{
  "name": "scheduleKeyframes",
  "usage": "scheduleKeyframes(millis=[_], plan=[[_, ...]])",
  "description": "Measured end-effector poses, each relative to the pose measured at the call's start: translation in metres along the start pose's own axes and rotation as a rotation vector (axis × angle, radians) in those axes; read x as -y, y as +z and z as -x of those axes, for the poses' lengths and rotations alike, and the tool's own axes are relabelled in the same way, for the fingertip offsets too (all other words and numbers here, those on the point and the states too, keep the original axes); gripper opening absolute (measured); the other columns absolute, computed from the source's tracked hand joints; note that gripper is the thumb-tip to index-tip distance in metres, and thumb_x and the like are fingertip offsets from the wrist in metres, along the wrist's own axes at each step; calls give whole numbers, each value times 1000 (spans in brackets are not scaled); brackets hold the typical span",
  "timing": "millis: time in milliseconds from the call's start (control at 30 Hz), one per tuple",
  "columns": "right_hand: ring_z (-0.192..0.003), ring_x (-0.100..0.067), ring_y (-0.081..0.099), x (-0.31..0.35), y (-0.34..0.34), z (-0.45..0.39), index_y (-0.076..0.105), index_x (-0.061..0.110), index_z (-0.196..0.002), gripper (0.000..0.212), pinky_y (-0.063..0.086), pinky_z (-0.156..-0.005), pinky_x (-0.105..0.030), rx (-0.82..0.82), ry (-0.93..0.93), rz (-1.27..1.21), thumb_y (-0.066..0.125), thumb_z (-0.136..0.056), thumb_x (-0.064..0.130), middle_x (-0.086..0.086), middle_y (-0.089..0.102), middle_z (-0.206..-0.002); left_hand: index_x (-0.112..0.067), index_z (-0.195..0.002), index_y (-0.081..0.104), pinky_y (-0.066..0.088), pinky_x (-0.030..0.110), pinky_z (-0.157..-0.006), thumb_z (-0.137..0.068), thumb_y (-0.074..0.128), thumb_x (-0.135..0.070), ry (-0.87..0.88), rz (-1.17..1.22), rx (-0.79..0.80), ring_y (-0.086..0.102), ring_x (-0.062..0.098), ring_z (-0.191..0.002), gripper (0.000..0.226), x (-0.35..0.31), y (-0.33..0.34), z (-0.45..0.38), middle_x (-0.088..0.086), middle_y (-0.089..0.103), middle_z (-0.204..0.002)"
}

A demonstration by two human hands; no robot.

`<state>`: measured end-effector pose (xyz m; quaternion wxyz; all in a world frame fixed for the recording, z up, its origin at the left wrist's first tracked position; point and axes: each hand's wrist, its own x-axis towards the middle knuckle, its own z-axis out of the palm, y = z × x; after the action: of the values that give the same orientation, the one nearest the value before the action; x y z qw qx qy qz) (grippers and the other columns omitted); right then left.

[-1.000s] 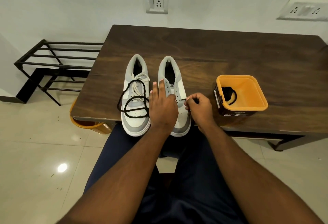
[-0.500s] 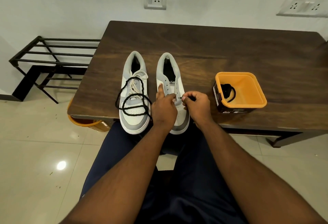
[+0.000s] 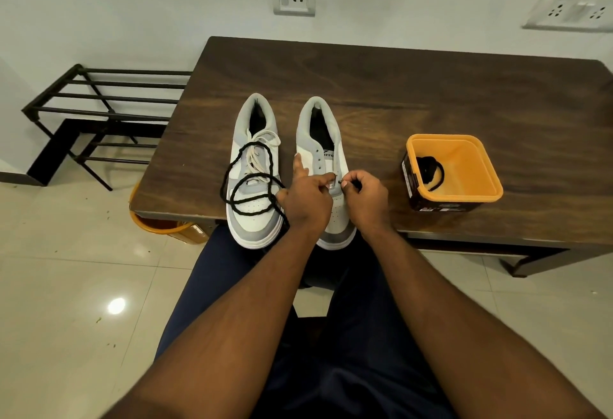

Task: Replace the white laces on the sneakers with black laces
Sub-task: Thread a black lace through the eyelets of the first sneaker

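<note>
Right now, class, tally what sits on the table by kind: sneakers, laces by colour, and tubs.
Sneakers: 2, the left sneaker and the right sneaker
Black laces: 2, the loose black lace and the coiled black lace
White laces: 1, the white lace
Tubs: 1, the orange tub
Total: 6

Left hand no longer flat over right sneaker, now curled with fingers at the lower eyelets and index stretched along the shoe's left edge; right hand shifted slightly inward, pinching black lace end at the eyelet.
</note>
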<state>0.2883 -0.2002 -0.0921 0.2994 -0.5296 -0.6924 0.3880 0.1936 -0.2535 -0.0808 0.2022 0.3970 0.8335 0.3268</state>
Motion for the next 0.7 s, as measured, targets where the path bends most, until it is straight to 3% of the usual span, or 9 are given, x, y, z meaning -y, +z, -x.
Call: scheduleKeyframes(millis=[133, 200, 367, 433, 567, 700], plan=[[-83, -13, 62, 1, 7, -1, 71, 13, -86, 10, 48, -74, -26, -51, 43, -91, 63, -87, 7, 1, 68, -87, -29, -124, 67, 19, 27, -101, -98, 53, -17, 18, -37, 43, 48, 12, -130, 32, 0, -7, 2, -8, 20, -162], [-80, -10, 64, -1, 7, -1, 75, 11, -89, 9, 52, -77, -28, -56, 102, -179, 68, -85, 8, 4, 69, -83, -31, -123, 67, 22, 31, -104, -98, 51, -24, 33, -92, 62, 50, 14, -127, 30, -1, -10, 0, -3, 14, -164], [-92, -11, 66, -6, 2, 2, 74, 8, -104, 20, 54, -86, -29, -1, 116, -228, 68, -85, 6, -3, 73, -101, -32, -111, 70, 44, 41, -94, -96, 47, -37, 55, -290, 187, 62, 34, -108, 28, -10, -17, -12, 8, 2, -164], [-95, -11, 64, -6, 0, 4, 74, 9, -107, 22, 52, -87, -26, 2, 101, -207, 67, -86, 6, -3, 72, -105, -33, -111, 70, 48, 42, -92, -96, 50, -34, 47, -309, 256, 61, 37, -111, 25, -10, -21, -23, 6, 2, -165], [-94, -12, 65, -1, 1, 3, 74, 7, -106, 21, 50, -83, -22, -13, 115, -191, 67, -87, 5, -6, 73, -105, -31, -110, 72, 49, 40, -96, -91, 66, -36, 22, -240, 314, 58, 34, -119, 21, -11, -29, -33, 3, 6, -165], [-96, -10, 65, 4, 0, 1, 72, 8, -110, 25, 48, -83, -19, -29, 122, -147, 68, -86, 8, -5, 73, -108, -24, -91, 74, 45, 27, -85, -85, 73, -31, -2, -143, 252, 60, 23, -118, 8, -10, -30, -31, 2, 13, -163]])
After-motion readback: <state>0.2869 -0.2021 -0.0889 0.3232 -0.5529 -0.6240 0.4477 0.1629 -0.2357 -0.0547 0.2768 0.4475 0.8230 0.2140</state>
